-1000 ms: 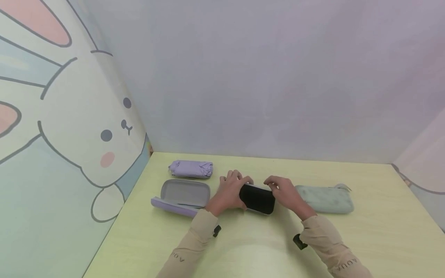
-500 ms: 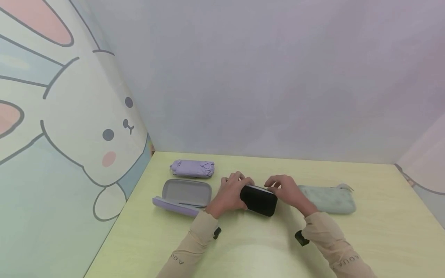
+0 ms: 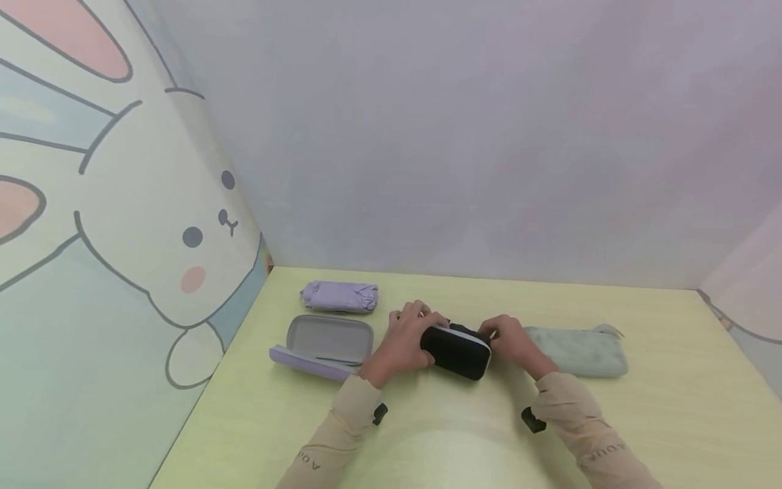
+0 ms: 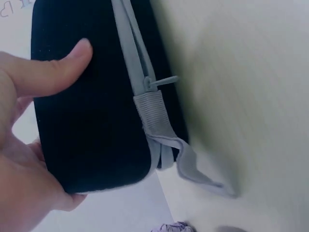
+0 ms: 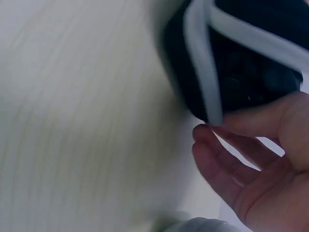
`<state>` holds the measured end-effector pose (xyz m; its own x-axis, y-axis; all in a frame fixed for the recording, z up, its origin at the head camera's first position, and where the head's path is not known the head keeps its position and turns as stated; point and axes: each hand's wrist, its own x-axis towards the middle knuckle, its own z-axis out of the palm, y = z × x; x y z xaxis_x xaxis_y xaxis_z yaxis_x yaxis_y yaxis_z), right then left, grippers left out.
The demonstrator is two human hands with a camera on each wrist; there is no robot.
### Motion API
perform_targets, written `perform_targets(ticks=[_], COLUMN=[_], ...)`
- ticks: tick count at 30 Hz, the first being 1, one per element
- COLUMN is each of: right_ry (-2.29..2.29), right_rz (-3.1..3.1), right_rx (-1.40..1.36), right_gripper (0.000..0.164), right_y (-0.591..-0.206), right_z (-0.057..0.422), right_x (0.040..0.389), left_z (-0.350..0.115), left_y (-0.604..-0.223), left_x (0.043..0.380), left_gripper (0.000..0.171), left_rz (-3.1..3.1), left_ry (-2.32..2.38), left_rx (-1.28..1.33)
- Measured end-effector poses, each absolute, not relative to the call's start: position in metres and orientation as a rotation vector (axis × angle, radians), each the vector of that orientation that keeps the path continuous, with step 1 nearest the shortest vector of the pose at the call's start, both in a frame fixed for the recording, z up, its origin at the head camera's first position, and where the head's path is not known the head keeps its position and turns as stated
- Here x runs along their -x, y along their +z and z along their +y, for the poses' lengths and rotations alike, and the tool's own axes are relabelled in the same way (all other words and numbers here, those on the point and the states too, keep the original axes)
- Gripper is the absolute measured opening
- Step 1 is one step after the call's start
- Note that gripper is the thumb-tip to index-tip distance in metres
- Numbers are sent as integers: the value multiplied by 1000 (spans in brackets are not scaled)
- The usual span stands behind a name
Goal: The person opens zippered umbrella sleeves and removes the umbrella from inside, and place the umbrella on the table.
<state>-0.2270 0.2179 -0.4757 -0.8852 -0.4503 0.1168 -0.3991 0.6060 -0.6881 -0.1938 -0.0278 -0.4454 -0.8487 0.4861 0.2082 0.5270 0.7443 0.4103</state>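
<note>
A black zip case (image 3: 457,352) with grey zipper tape stands tilted at the middle of the table, also filling much of the left wrist view. My left hand (image 3: 403,343) grips its left end, thumb (image 4: 72,65) on the broad black face. A zipper pull (image 4: 164,81) and a grey strap loop (image 4: 193,166) show near that end. My right hand (image 3: 508,339) pinches the edge of the parted opening at the right end, thumb (image 5: 263,118) against the tape. Dark contents show inside the opening in the right wrist view, too dim to name.
On the left, a grey shallow tray-like case (image 3: 330,338) lies with a lilac flap (image 3: 311,363) at its front. Behind it is a lilac wrapped bundle (image 3: 339,297). A pale green pouch (image 3: 577,351) lies right of my right hand. A wall (image 3: 464,170) rises behind the table.
My right hand has moved slightly right along the case's upper edge. The zipped side has parted, and a dark gap now shows behind the grey tape. The left hand keeps its grip.
</note>
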Motion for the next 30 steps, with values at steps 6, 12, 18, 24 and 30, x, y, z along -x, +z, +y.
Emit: perform_targets(ticks=[6,12,18,24,30], right_ry=[-1224,-1221,-1202,-1120,-889], right_rz=[2713,2742,2804,2798,2821], right_rx=[650,661,702,787,879], right_gripper=[36,34,23,18,47], right_y=[-482,-476,-465,-459,-451], right_z=[224,221,209,193,180], right_x=[228,228,227,224,217], left_z=[-31,-36,-38,-38,-39], left_y=[-448,-449,-451,-454,-458], left_x=[186,174,160,147,135], left_gripper=[50,45,44,42,40], left_rz=[-2765,-2703,-2639,-2568,-2556], left_ry=[-713,-692,-700,-668,-713], left_rx=[879,882,879,873,870])
